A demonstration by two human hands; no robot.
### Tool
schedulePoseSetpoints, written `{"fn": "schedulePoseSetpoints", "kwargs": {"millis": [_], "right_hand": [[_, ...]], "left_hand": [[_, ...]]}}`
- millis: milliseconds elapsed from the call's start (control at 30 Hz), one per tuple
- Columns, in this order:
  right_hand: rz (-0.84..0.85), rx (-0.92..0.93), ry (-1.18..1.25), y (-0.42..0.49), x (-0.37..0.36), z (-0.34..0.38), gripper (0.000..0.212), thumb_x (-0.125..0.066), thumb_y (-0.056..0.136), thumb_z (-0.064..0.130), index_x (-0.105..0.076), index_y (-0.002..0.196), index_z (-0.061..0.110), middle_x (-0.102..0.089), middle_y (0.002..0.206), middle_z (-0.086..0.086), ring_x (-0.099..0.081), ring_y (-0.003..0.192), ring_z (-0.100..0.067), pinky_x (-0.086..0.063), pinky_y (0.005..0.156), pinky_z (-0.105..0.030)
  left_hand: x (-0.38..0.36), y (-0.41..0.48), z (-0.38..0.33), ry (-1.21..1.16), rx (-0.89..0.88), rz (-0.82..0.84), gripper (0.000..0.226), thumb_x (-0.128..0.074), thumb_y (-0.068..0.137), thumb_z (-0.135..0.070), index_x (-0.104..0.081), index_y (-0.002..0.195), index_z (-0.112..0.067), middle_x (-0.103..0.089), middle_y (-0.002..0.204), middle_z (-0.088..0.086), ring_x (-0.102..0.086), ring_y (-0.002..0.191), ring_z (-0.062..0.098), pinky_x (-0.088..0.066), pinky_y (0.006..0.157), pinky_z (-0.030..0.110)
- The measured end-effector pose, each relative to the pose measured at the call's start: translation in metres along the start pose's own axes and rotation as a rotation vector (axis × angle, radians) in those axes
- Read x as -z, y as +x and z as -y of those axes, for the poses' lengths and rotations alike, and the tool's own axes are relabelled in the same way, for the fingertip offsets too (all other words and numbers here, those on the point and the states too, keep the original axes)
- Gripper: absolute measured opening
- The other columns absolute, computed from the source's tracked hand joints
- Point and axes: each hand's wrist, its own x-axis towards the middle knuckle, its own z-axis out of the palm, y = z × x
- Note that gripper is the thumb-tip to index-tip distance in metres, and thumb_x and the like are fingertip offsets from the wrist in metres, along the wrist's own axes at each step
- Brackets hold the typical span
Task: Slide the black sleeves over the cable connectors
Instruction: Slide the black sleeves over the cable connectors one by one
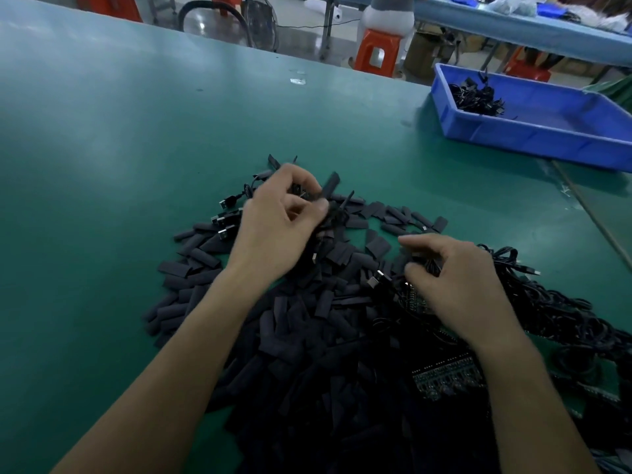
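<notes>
Left hand (277,230) pinches a black sleeve (330,186) up at twelve o'clock, likely for threading; right hand (455,282) grips the cable bundle (547,302) at four o'clock

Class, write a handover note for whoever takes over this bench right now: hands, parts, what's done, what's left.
Left hand: pinches one black sleeve, raised above the sleeve pile.
Right hand: grips cables at the edge of the cable bundle.
Done: a small cable heap lies in the blue bin; whether sleeved cannot be told.
Left: the pile and bundle, both large.
</notes>
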Motion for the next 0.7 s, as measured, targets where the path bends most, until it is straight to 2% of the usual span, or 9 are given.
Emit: {"fn": "schedulePoseSetpoints", "kwargs": {"millis": [67, 133, 200, 267, 333, 400, 467, 533, 700], "right_hand": [[0.22, -0.043, -0.18, 0.005, 0.013, -0.001, 0.043, -0.073, 0.086, 0.019, -0.066, 0.127, 0.031, -0.066, 0.127, 0.006, -0.062, 0.115, -0.015, -0.046, 0.107, -0.036], [0.371, -0.082, -0.297, 0.006, 0.018, 0.001, 0.048, -0.075, 0.083, 0.027, -0.064, 0.13, 0.034, -0.062, 0.135, 0.006, -0.056, 0.124, -0.016, -0.04, 0.112, -0.039], [0.352, -0.068, -0.383, 0.005, 0.013, 0.004, 0.045, -0.072, 0.086, 0.033, -0.063, 0.13, 0.034, -0.063, 0.134, 0.008, -0.056, 0.124, -0.015, -0.037, 0.11, -0.037], [0.268, -0.048, -0.42, 0.004, 0.005, 0.005, 0.039, -0.066, 0.09, 0.035, -0.063, 0.129, 0.034, -0.064, 0.13, 0.01, -0.056, 0.123, -0.013, -0.033, 0.108, -0.036], [0.267, -0.05, -0.439, 0.003, 0.001, 0.004, 0.039, -0.065, 0.09, 0.035, -0.063, 0.129, 0.034, -0.062, 0.13, 0.01, -0.054, 0.123, -0.013, -0.032, 0.109, -0.037], [0.324, -0.062, -0.441, 0.003, 0.005, 0.002, 0.045, -0.071, 0.086, 0.032, -0.062, 0.13, 0.032, -0.058, 0.133, 0.006, -0.049, 0.126, -0.016, -0.036, 0.109, -0.037], [0.389, -0.074, -0.461, 0.002, 0.012, 0.0, 0.054, -0.076, 0.081, 0.031, -0.06, 0.132, 0.032, -0.051, 0.138, 0.005, -0.042, 0.13, -0.019, -0.037, 0.108, -0.036], [0.426, -0.086, -0.482, 0.001, 0.016, -0.002, 0.06, -0.078, 0.079, 0.031, -0.057, 0.134, 0.033, -0.048, 0.14, 0.004, -0.038, 0.134, -0.02, -0.038, 0.109, -0.038], [0.307, -0.109, -0.342, -0.002, 0.015, -0.004, 0.054, -0.08, 0.083, 0.034, -0.059, 0.132, 0.033, -0.061, 0.134, 0.002, -0.053, 0.126, -0.021, -0.045, 0.105, -0.042]], "left_hand": [[0.004, 0.009, -0.002, 0.054, 0.01, -0.128, 0.02, -0.066, 0.097, -0.019, -0.055, 0.089, -0.034, -0.075, 0.075, -0.004, -0.072, 0.066, 0.013, -0.061, 0.067, 0.04], [0.008, 0.021, -0.003, 0.177, -0.002, -0.2, 0.018, -0.064, 0.097, -0.021, -0.057, 0.087, -0.033, -0.072, 0.073, -0.007, -0.064, 0.061, 0.005, -0.051, 0.063, 0.03], [0.012, 0.034, -0.003, 0.269, 0.001, -0.223, 0.014, -0.063, 0.097, -0.02, -0.06, 0.089, -0.031, -0.069, 0.073, -0.009, -0.054, 0.059, 0.005, -0.042, 0.061, 0.025], [0.014, 0.047, -0.002, 0.337, 0.036, -0.221, 0.01, -0.062, 0.098, -0.019, -0.066, 0.097, -0.028, -0.072, 0.085, -0.005, -0.057, 0.067, 0.006, -0.043, 0.067, 0.02], [0.013, 0.056, 0.002, 0.411, 0.07, -0.219, 0.015, -0.06, 0.098, -0.018, -0.07, 0.109, -0.022, -0.073, 0.1, 0.003, -0.064, 0.086, 0.015, -0.047, 0.082, 0.025], [0.014, 0.063, 0.009, 0.476, 0.088, -0.193, 0.022, -0.058, 0.098, -0.016, -0.068, 0.118, -0.019, -0.072, 0.108, 0.008, -0.065, 0.095, 0.022, -0.052, 0.093, 0.035], [0.014, 0.067, 0.016, 0.534, 0.116, -0.144, 0.024, -0.057, 0.099, -0.018, -0.068, 0.12, -0.02, -0.071, 0.112, 0.01, -0.065, 0.093, 0.026, -0.054, 0.092, 0.041], [0.014, 0.07, 0.023, 0.55, 0.145, -0.119, 0.023, -0.059, 0.099, -0.027, -0.068, 0.119, -0.023, -0.071, 0.112, 0.008, -0.063, 0.09, 0.023, -0.051, 0.084, 0.036], [0.011, 0.067, 0.032, 0.557, 0.113, -0.131, 0.037, -0.061, 0.096, -0.046, -0.061, 0.129, -0.029, -0.065, 0.119, 0.006, -0.057, 0.104, 0.021, -0.043, 0.087, 0.034]]}}
